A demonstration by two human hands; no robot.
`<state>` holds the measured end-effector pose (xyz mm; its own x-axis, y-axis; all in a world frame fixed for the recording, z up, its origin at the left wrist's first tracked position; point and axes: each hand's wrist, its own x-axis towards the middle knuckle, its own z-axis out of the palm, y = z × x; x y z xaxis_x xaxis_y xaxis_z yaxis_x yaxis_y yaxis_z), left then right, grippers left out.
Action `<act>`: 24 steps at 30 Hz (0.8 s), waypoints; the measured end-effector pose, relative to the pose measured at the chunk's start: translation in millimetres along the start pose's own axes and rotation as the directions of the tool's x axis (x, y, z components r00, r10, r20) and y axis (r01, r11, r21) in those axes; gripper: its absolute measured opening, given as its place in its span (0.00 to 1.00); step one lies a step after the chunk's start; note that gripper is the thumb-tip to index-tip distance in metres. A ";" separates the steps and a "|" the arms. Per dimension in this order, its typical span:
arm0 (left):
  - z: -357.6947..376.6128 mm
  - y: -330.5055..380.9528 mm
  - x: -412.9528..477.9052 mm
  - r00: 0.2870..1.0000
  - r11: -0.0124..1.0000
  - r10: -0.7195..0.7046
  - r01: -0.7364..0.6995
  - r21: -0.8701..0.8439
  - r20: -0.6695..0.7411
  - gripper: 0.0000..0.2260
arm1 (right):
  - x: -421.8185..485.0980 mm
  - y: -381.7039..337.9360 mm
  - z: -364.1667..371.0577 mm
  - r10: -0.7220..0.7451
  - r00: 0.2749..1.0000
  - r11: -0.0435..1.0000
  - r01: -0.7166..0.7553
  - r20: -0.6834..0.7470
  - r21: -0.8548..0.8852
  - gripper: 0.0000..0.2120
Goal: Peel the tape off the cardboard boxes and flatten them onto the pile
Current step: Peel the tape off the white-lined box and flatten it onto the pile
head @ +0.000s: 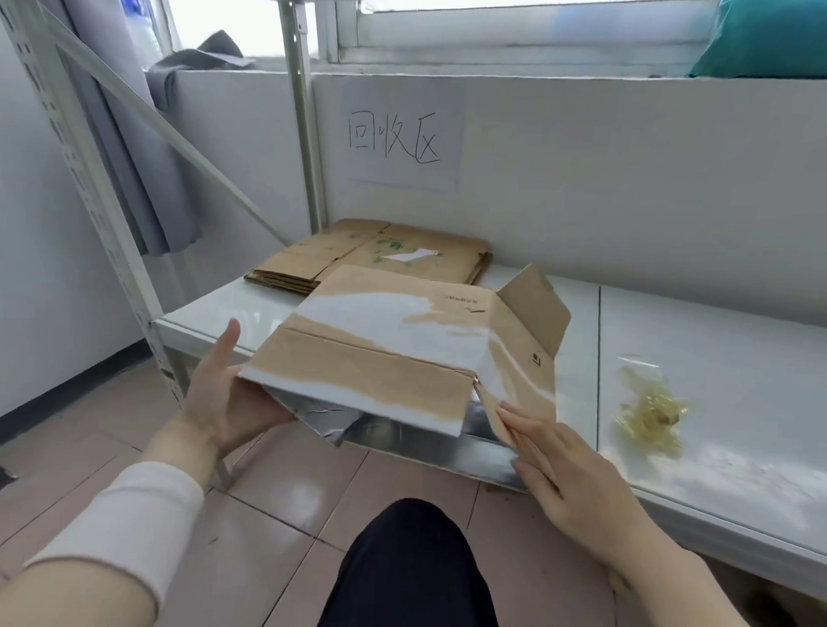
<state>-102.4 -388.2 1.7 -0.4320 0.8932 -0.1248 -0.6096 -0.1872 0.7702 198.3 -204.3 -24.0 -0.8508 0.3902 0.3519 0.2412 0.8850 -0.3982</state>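
A brown cardboard box [401, 345] with white torn patches and a silver foil lining is held over the front edge of the white shelf [710, 352]. One flap stands up at its far right corner. My left hand [226, 396] supports the box's near left corner from below, thumb pointing up beside it. My right hand [570, 473] lies with straight fingers against the near right flap. A pile of flattened boxes [371, 255] lies at the back left of the shelf. A crumpled wad of clear peeled tape [649, 410] sits on the shelf to the right.
A metal rack upright [302, 103] stands behind the pile, with a slanted brace to its left. A paper sign with handwriting [399, 134] hangs on the white wall. My dark-trousered knee [412, 571] is below the box, above a tiled floor.
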 end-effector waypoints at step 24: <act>-30.5 6.6 64.5 0.978 0.839 0.085 0.034 0.543 -0.192 0.37 | 85.0 23.2 20.2 0.396 0.887 0.894 -0.431 -0.238 -0.119 0.39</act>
<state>-154.5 -344.3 -20.4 -0.6016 0.7790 -0.1768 -0.1652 0.0952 0.9816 122.2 -155.7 -20.4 -0.5479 0.7570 0.3560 0.6383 0.6534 -0.4070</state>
